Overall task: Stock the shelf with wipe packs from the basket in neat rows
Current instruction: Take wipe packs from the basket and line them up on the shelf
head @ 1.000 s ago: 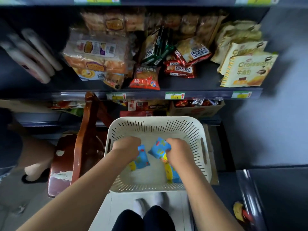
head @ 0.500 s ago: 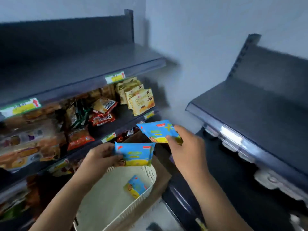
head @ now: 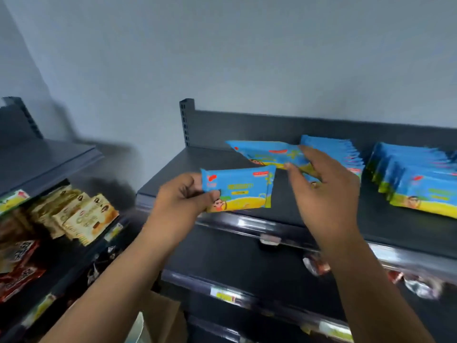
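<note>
My left hand (head: 181, 203) pinches a blue and yellow wipe pack (head: 238, 188) by its left edge, just in front of the dark top shelf (head: 173, 169). My right hand (head: 324, 186) holds a second wipe pack (head: 267, 152) over the shelf, close to a standing row of wipe packs (head: 338, 152). Another row of packs (head: 420, 179) stands further right. The basket is almost out of view; only a pale corner (head: 138, 328) shows at the bottom.
A second shelf unit on the left carries croissant packs (head: 81, 216) and red snack bags (head: 17, 268). Lower shelves under the wipe shelf hold wrapped sweets (head: 319, 266). A cardboard box (head: 160, 315) sits low between the units. The grey wall is behind.
Both hands have lifted a wipe pack each from the basket and carried them up and right to the top shelf. My view has turned from the basket to the right shelf unit.
</note>
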Motion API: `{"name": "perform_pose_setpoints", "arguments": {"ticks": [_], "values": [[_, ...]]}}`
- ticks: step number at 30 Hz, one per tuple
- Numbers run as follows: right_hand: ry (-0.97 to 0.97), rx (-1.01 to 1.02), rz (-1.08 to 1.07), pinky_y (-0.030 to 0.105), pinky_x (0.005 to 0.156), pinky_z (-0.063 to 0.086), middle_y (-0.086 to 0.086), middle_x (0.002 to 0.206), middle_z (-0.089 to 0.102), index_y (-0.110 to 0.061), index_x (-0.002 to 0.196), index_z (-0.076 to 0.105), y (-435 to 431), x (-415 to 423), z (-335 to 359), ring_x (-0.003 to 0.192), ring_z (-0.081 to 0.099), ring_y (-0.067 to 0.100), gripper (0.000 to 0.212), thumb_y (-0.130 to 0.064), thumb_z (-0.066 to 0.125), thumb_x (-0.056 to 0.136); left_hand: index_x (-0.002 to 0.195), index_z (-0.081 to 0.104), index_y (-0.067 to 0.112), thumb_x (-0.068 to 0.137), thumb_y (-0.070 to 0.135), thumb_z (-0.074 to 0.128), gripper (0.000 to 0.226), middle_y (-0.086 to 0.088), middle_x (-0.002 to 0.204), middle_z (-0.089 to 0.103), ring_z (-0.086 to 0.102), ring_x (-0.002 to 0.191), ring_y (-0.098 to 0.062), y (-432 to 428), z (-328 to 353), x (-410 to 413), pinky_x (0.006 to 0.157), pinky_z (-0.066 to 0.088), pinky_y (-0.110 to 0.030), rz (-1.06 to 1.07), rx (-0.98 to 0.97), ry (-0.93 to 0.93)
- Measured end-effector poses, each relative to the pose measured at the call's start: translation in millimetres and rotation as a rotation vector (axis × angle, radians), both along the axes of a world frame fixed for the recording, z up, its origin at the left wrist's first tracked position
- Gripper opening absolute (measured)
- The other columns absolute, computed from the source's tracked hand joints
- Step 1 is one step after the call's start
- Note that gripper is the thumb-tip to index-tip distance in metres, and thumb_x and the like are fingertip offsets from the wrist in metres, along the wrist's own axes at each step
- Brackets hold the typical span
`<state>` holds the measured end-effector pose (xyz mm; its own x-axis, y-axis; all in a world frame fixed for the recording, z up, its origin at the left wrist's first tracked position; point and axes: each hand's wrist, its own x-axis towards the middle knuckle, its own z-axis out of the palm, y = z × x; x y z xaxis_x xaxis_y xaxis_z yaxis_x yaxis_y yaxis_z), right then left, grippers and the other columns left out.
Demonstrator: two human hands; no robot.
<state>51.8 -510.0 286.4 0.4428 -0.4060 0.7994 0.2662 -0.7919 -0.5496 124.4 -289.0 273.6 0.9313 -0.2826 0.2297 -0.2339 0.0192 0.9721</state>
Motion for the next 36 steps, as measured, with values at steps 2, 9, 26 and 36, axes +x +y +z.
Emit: {"name": "perform_pose_setpoints", "arguments": {"ticks": [2,9,26,36], "values": [[0.019,0.066,-0.054,0.011,0.091,0.043,-0.017,0.1,0.064,-0.013,0.116,0.075,-35,-10,6,0.093,0.059,-0.004,0.027,-0.014,0.077,0.089,0.1,0.072,0.002,0.087,-0.007,0.07,0.016,-0.007,0.095,0.08,0.073,0.083,-0.011,-44,6,5,0.073,0.058,-0.021,-0.072,0.029,-0.034],[-0.023,0.232,-0.132,0.016,0.078,0.051,-0.006,0.097,0.076,-0.019,0.115,0.075,-140,-46,10,0.08,0.066,0.009,0.024,-0.016,0.074,0.091,0.094,0.072,0.005,0.088,-0.008,0.07,0.014,0.001,0.085,0.078,0.069,0.069,-0.002,-176,1,12,0.06,0.051,-0.014,-0.27,0.07,-0.006],[-0.022,0.409,-0.079,0.032,0.086,0.06,-0.012,0.098,0.078,-0.026,0.105,0.075,-218,-71,-8,0.091,0.074,0.011,0.021,-0.01,0.076,0.091,0.091,0.072,0.026,0.084,0.005,0.078,0.022,0.013,0.091,0.075,0.071,0.085,-0.001,-249,-26,31,0.075,0.054,-0.018,0.052,0.297,-0.145],[-0.01,0.47,-0.005,0.012,0.073,0.053,-0.015,0.099,0.078,-0.009,0.112,0.075,-218,-60,-25,0.083,0.071,-0.001,0.023,-0.003,0.075,0.09,0.099,0.061,0.029,0.086,0.017,0.079,0.025,0.012,0.098,0.07,0.066,0.09,-0.003,-249,-34,33,0.069,0.049,-0.018,0.098,0.367,-0.109]]}}
